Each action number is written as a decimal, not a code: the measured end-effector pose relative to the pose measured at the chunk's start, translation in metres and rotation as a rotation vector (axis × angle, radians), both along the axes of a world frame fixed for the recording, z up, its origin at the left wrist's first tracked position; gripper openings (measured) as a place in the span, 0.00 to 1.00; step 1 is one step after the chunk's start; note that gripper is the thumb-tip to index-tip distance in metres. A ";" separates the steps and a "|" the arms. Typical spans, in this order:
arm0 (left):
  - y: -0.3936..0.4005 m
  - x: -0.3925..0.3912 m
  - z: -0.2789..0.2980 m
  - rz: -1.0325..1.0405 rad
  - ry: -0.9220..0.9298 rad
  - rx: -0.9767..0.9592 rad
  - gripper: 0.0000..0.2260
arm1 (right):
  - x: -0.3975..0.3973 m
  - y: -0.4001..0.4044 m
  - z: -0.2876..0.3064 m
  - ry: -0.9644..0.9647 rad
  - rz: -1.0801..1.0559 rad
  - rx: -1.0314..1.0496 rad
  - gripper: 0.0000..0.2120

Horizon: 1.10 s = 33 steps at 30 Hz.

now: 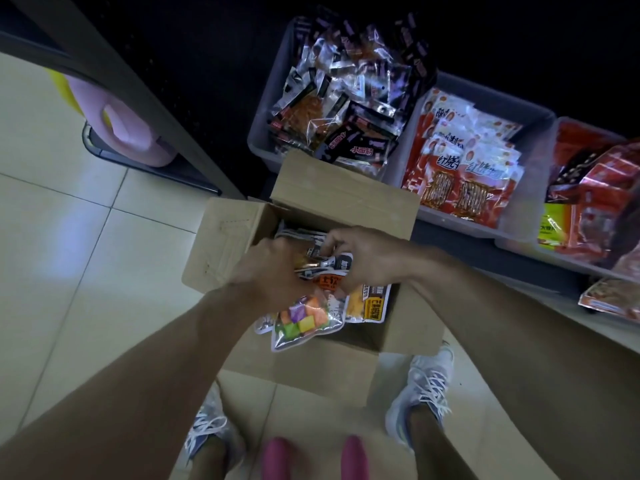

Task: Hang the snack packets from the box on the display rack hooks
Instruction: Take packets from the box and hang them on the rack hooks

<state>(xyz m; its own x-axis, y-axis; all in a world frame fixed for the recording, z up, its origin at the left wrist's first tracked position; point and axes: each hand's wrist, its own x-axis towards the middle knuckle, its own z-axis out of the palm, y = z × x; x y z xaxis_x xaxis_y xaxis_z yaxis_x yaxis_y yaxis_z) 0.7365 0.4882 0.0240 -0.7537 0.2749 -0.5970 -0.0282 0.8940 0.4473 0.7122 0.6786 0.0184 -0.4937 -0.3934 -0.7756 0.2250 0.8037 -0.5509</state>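
Note:
An open cardboard box (343, 192) stands on the floor between my feet, with snack packets inside. My left hand (273, 271) and my right hand (367, 254) meet above the box and both grip a bunch of snack packets (311, 313) by their top edges. The packets hang down from my fingers: one clear packet shows coloured cubes, another beside it (369, 304) is yellow with black print. More packets (298, 233) lie in the box behind my hands. No display rack hooks are in view.
Three grey bins stand on a low shelf at the back: one with dark packets (343, 98), one with red and white packets (464, 164), one with red bags (595, 199). A pink jug (121, 123) stands at the left. Tiled floor lies to the left.

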 end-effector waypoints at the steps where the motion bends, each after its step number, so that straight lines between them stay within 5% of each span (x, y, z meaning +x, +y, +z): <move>1: 0.000 0.001 -0.002 0.010 -0.022 -0.008 0.28 | -0.002 0.006 -0.004 -0.035 0.052 0.046 0.35; 4: -0.004 0.005 -0.006 0.097 -0.069 -0.012 0.16 | 0.001 0.017 -0.009 -0.117 0.105 0.135 0.38; 6: -0.008 0.005 -0.006 0.201 -0.055 0.019 0.17 | 0.005 0.023 -0.005 -0.050 0.045 0.143 0.30; 10: -0.013 0.008 -0.008 0.431 0.011 0.110 0.16 | 0.013 0.040 0.012 0.140 -0.401 0.019 0.14; 18: -0.013 0.028 -0.019 0.802 -0.096 0.229 0.12 | 0.052 0.063 0.024 0.286 -0.808 -0.005 0.14; 23: -0.018 0.035 -0.020 1.039 -0.076 0.322 0.05 | 0.061 0.081 0.039 0.210 -1.286 -0.406 0.11; 26: -0.007 0.035 -0.007 1.084 -0.104 0.467 0.06 | 0.059 0.082 0.049 -0.086 -1.206 -0.589 0.16; 28: 0.002 0.034 -0.002 1.135 -0.169 0.555 0.08 | 0.058 0.074 0.047 -0.199 -0.958 -0.448 0.14; 33: 0.008 0.037 0.002 1.047 -0.300 0.611 0.05 | 0.044 0.045 0.039 -0.069 -0.730 -0.067 0.09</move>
<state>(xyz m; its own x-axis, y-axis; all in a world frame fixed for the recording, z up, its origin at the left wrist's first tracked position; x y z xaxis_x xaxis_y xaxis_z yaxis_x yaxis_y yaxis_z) 0.7738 0.4966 0.0256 -0.6338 -0.0819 -0.7692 -0.7729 0.0293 0.6338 0.7560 0.7240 0.0573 -0.5989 -0.0307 -0.8002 0.7260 0.4010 -0.5587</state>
